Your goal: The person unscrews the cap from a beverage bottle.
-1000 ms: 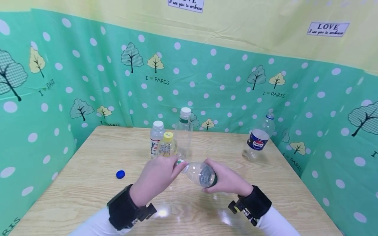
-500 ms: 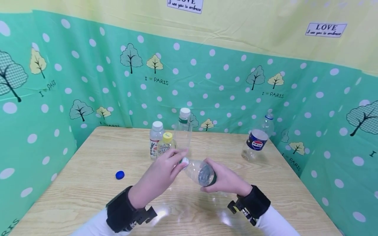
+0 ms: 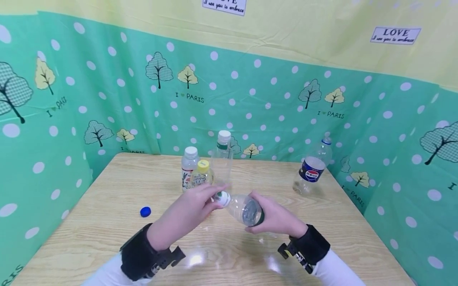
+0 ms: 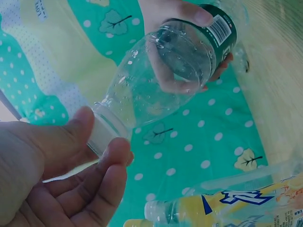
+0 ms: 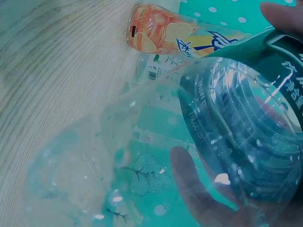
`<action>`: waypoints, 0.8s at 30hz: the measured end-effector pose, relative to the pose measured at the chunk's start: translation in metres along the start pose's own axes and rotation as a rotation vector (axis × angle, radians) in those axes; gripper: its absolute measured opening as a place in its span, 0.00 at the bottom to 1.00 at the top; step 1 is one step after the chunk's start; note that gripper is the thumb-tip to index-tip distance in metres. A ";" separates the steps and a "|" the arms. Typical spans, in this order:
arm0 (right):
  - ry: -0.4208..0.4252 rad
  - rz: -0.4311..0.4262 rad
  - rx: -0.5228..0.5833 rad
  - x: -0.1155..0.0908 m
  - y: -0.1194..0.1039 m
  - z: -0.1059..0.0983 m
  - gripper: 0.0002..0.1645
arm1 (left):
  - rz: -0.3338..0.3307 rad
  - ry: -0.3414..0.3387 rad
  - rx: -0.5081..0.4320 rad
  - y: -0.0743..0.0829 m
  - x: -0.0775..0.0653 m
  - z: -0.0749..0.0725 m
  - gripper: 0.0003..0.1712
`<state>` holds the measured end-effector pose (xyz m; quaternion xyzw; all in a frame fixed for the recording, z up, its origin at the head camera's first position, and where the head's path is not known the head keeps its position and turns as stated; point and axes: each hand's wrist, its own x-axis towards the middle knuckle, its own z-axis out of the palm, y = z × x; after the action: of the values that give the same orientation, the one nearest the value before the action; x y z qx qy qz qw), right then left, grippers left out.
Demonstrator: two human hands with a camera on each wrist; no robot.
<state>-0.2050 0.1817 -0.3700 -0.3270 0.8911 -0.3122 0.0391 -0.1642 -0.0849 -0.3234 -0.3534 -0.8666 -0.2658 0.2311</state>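
A clear plastic bottle (image 3: 243,208) with a green label (image 4: 221,30) is held tilted above the table, its neck towards the left. My right hand (image 3: 277,216) grips it round the label near its base. At the neck, my left hand (image 3: 186,210) pinches the white bottle cap (image 4: 102,135) between thumb and fingertips. In the right wrist view the bottle (image 5: 104,142) fills much of the picture, and fingers of the right hand show through its clear wall. The bottle's inside looks empty of drink, with droplets on the wall.
Behind my left hand stand a white-capped bottle (image 3: 189,167), a yellow-capped bottle (image 3: 202,174) and a tall clear bottle (image 3: 222,159). A Pepsi bottle (image 3: 312,169) stands at the back right. A blue cap (image 3: 145,211) lies on the wooden table (image 3: 118,182) at left. Patterned cloth hangs behind.
My left hand's fingers lifted and shifted over the bottle cap, then the hand drew slightly left and down, leaving more of the cap showing. The right hand and bottle stay nearly in place.
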 end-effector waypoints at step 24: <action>-0.015 0.014 -0.003 0.000 -0.004 0.003 0.40 | -0.155 0.016 0.069 0.007 0.001 0.017 0.18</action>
<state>-0.2024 0.1778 -0.3700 -0.3233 0.8935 -0.3081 0.0475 -0.1637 -0.0697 -0.3333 -0.2750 -0.8981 -0.2558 0.2288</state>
